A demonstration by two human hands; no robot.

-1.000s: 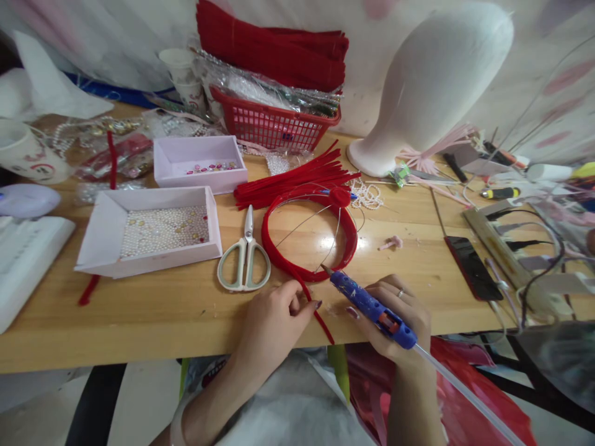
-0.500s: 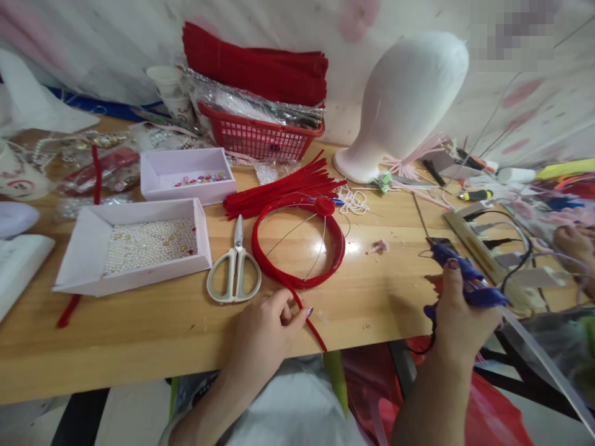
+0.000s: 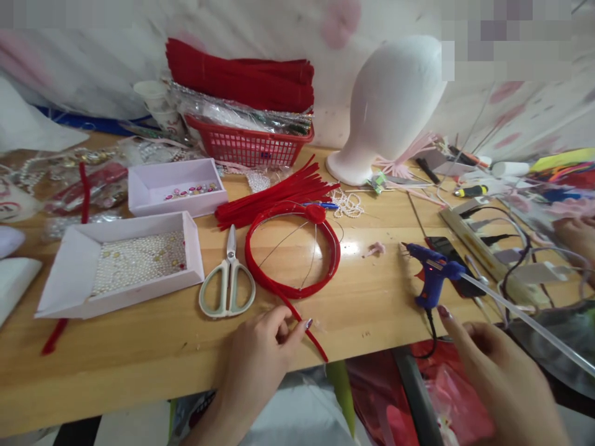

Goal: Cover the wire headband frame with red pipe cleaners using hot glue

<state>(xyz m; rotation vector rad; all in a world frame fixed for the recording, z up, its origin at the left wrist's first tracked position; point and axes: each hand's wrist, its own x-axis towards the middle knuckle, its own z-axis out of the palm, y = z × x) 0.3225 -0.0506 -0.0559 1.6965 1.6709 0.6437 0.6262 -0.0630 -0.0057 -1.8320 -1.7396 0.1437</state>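
My left hand [image 3: 264, 347] pinches the loose end of a red pipe cleaner [image 3: 294, 311] between thumb and fingers. It runs up to a round hoop [image 3: 251, 266] covered in red fuzzy strips, with thin wires across it and a red disc [image 3: 315, 214] at its top. A blue hot glue gun [image 3: 433, 269] rests on the table with a clear glue stick out of its back. Just below its handle, my right hand [image 3: 495, 365] is empty, thumb stretched out and fingers partly curled. White-handled scissors [image 3: 227, 279] lie left of the hoop.
Two white boxes hold pearl beads [image 3: 139, 263] and gems [image 3: 195, 191]. Red pipe cleaners [image 3: 279, 192] lie behind the hoop, near a red basket [image 3: 255, 145] and a white mannequin head [image 3: 395, 99]. A power strip [image 3: 483, 260] and another person's hand [image 3: 576, 238] are at right.
My right hand has let go of the glue gun, now on the table, and drawn back toward me. My left hand keeps its pinch on the pipe cleaner. The view has shifted slightly.
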